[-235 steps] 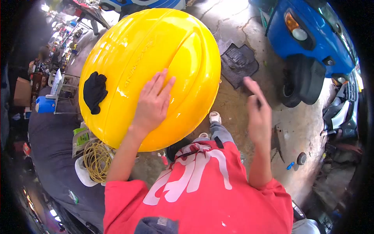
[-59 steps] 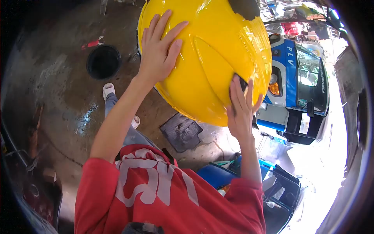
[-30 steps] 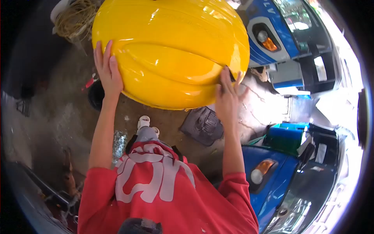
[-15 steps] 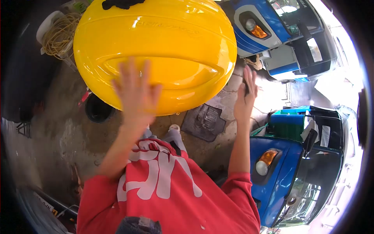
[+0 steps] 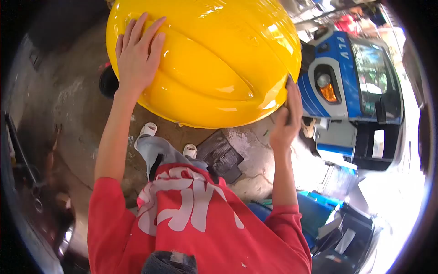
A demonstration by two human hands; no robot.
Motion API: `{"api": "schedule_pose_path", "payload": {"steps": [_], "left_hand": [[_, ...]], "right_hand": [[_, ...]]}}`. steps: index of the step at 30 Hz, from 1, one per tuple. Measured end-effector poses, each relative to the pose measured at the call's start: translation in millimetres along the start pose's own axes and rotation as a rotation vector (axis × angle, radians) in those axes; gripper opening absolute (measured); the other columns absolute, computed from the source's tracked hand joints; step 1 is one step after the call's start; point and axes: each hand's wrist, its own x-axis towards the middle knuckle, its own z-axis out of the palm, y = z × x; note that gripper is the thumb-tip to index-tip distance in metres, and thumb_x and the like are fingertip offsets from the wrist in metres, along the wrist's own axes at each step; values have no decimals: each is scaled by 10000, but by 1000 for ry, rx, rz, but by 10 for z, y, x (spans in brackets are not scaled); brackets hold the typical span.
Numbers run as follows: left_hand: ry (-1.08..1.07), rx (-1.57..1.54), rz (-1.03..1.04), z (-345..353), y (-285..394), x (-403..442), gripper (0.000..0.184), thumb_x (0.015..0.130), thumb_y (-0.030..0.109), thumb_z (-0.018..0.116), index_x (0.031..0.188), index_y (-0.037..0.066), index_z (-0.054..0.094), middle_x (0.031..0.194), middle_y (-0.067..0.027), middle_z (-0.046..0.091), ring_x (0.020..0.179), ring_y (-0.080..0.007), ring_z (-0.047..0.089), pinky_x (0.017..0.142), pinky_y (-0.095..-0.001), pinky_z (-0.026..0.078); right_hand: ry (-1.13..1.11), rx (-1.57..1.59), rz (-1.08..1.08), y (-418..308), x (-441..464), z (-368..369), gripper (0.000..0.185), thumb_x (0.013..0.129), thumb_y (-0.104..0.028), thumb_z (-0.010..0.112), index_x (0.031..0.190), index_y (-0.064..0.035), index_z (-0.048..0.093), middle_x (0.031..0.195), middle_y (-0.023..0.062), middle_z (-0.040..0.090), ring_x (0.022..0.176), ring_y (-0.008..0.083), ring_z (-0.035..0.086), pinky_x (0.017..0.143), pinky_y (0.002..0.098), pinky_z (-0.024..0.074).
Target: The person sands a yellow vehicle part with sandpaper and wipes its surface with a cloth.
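A large, glossy yellow moulded panel [image 5: 200,59] with a curved ridge fills the upper middle, at chest height or lower. My left hand [image 5: 139,57] lies flat on its left side, fingers spread. Against the panel's right edge rests my right hand [image 5: 287,121], seen from the side, its fingers stretched along the rim. Something dark shows by its fingertips and thumb; I cannot make out whether it is an object or shadow.
Blue-and-white vehicle front [image 5: 340,82] with an orange lamp stands at the right. A dark ribbed mat [image 5: 219,155] lies on the concrete floor near my feet. Behind the panel's left edge is a black bucket [image 5: 108,82]. More blue vehicle parts [image 5: 315,214] sit at lower right.
My left hand, blurred over the panel before, now rests on its left side. My right hand has come to the panel's right edge. The view has turned, and the panel appears tilted.
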Motion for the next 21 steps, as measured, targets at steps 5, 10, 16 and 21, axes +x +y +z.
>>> {"api": "schedule_pose_path", "payload": {"steps": [5,10,16,21], "left_hand": [[78,33,-73,-46,-17,-81,427,1037,336,479,1444,238,565,1583,-79,430,1465,-377,364,1180,-568,265],[-16,0,-270,-162,210,15,464,1046,376,452,1423,136,577,1553,-165,452,1463,-327,376,1225,-474,213],[49,-18,-201,-97,94,2,471,1033,384,468,1399,120,603,1527,-186,482,1457,-336,384,1220,-467,221],[67,-21,-213,-53,135,6,478,1024,392,475,1388,116,615,1522,-196,486,1449,-347,393,1217,-464,237]], "right_hand": [[-416,-232,-557,-277,524,436,502,859,-125,663,1360,-129,632,1516,-11,535,1440,210,454,1216,497,161],[-613,-372,-827,425,464,164,534,864,-232,702,1389,-197,608,1553,-74,484,1485,210,375,1198,587,75],[-654,-352,-921,-224,814,594,586,861,-271,702,1432,-231,573,1591,-109,426,1521,234,295,1168,664,28],[-729,-453,-962,204,683,255,601,850,-272,707,1433,-242,566,1605,-117,400,1523,246,293,1140,696,58]]}}
